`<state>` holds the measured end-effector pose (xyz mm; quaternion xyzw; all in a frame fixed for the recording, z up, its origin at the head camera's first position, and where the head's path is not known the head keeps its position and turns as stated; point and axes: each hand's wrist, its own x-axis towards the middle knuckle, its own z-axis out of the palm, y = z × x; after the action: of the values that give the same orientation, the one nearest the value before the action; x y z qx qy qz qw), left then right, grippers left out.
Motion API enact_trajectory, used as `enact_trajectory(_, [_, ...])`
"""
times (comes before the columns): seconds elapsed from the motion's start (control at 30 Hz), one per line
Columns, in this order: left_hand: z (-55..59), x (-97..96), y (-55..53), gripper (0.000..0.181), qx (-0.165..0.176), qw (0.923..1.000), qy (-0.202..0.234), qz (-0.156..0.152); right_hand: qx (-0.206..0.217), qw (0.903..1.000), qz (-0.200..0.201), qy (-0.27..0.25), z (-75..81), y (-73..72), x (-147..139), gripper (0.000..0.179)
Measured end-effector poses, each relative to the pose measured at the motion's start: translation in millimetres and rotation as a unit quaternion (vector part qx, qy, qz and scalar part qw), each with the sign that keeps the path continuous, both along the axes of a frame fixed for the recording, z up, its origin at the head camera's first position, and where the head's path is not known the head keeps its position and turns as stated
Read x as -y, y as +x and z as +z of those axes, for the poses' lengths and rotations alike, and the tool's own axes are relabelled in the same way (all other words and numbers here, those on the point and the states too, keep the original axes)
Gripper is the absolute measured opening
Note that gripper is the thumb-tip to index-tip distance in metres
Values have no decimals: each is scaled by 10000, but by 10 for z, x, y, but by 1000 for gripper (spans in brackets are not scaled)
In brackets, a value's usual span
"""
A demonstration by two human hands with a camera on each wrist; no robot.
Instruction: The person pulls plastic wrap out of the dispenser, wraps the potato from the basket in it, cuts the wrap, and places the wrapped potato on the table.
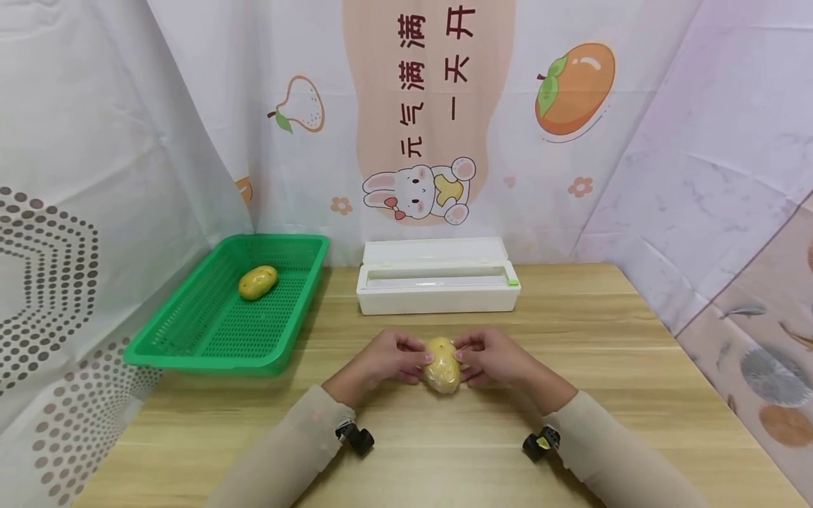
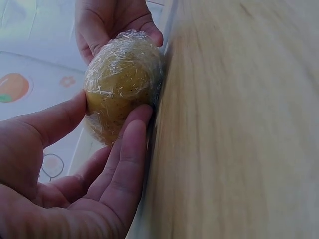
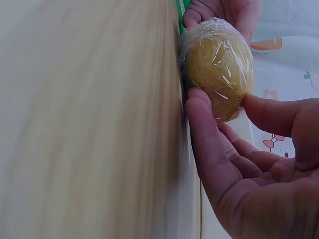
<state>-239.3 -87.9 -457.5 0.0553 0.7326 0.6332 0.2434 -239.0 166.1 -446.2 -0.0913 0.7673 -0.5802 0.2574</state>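
Note:
A potato (image 1: 442,367) wrapped in clear plastic film sits low over the table, between my two hands. My left hand (image 1: 395,358) pinches its left side with thumb and fingers. On the opposite side, my right hand (image 1: 489,358) pinches it the same way. Up close in the left wrist view, the film on the potato (image 2: 122,82) is crinkled and shiny, bunched toward one end. The right wrist view shows the film drawn over the potato (image 3: 217,69), with thumb and fingertips pressed against it.
Behind the hands stands a white cling film box (image 1: 438,300) with its lid raised. A green plastic basket (image 1: 298,310) at the left holds another potato (image 1: 257,282). Printed curtains (image 1: 286,176) hang behind the wooden table (image 1: 571,339).

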Motion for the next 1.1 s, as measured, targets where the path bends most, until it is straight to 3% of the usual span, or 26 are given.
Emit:
enact_trajectory(0.37, [25,-202,-28,41,174,9996,189,85,62,9998,-143,154,56,18,-181,43])
enact_trajectory(0.77, [-54,-635,-121,32,290,9982,459,238,-96,9976,-543,424,52,19,-553,46])
enact_trajectory(1.1, [-25,-984,-181,32,381,9982,451,-40,-169,9968,-603,495,42,24,-917,49])
